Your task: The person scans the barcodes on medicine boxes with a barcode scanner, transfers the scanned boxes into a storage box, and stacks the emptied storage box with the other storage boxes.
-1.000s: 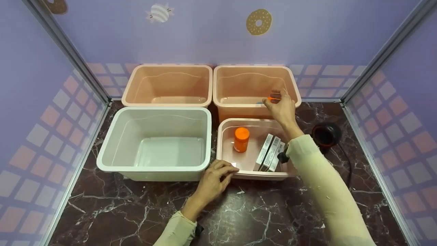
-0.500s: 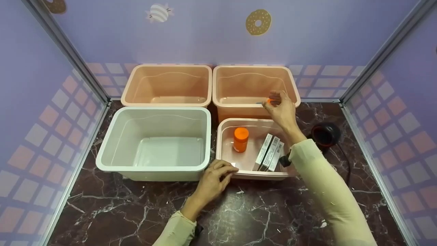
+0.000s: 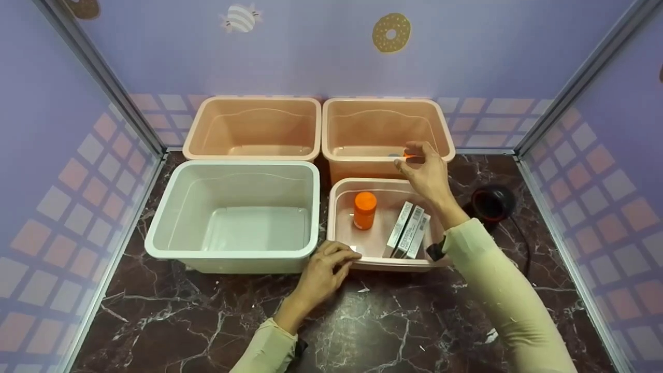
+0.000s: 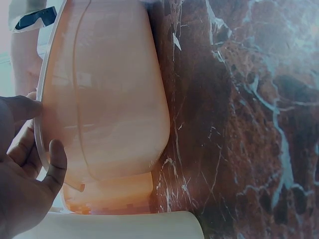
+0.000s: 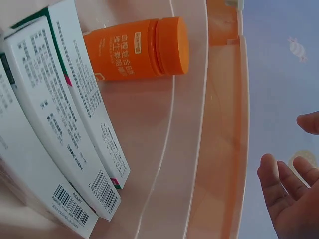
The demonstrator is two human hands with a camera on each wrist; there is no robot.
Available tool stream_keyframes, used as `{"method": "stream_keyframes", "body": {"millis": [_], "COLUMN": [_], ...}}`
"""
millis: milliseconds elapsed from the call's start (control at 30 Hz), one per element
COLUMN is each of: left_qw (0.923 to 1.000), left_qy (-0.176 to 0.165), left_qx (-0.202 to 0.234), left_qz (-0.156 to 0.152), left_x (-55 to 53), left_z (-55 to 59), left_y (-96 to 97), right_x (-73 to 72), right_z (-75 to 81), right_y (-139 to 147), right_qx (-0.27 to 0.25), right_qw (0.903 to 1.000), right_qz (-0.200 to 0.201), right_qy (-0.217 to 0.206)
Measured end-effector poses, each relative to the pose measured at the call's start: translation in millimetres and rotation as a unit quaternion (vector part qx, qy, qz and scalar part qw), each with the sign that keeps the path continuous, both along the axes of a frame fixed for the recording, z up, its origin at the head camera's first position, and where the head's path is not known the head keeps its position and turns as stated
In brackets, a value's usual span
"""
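My left hand [image 3: 321, 274] holds the front left corner of a low pink bin [image 3: 339, 189]; its fingers curl over the rim and the thumb lies outside the wall in the left wrist view. Inside this bin stand an orange bottle [image 3: 365, 211] and several white printed boxes [image 5: 62, 114] leaning together. My right hand [image 3: 429, 173] is above the near rim of the back right peach bin [image 3: 362, 168], thumb and fingers spread with nothing between them. Past its fingers, an orange thing [image 3: 409, 154] and a small bluish thing [image 3: 394, 155] show low in that bin, partly hidden.
A white bin [image 3: 233, 255] stands front left, with another peach bin [image 3: 254, 101] behind it. To the right sits a black round object [image 3: 492, 202] with a cable. Walls enclose the dark marble-patterned tabletop [image 3: 233, 321] at the back and both sides.
My right hand has let go of the orange thing, which now shows lower in the back right bin, and has drawn back slightly. The left hand keeps its place.
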State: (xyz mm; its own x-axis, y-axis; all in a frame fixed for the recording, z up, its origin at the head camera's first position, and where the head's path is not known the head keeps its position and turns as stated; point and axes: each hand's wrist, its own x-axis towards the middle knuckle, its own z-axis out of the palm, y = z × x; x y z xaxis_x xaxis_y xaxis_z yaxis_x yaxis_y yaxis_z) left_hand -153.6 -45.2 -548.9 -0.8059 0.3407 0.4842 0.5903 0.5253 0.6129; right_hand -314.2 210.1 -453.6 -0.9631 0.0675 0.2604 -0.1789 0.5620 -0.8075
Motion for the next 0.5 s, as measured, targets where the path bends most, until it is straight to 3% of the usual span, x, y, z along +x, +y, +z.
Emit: {"method": "stream_keyframes", "body": {"millis": [500], "left_qw": [1.0], "left_qy": [0.003], "left_qx": [0.005], "left_qz": [0.0], "left_x": [-0.5], "left_z": [-1.3], "left_y": [0.4], "right_x": [23.0], "right_z": [-7.2], "right_y": [2.4], "right_qx": [-0.016], "right_qw": [0.9987], "right_qz": [0.045], "right_qy": [-0.018]}}
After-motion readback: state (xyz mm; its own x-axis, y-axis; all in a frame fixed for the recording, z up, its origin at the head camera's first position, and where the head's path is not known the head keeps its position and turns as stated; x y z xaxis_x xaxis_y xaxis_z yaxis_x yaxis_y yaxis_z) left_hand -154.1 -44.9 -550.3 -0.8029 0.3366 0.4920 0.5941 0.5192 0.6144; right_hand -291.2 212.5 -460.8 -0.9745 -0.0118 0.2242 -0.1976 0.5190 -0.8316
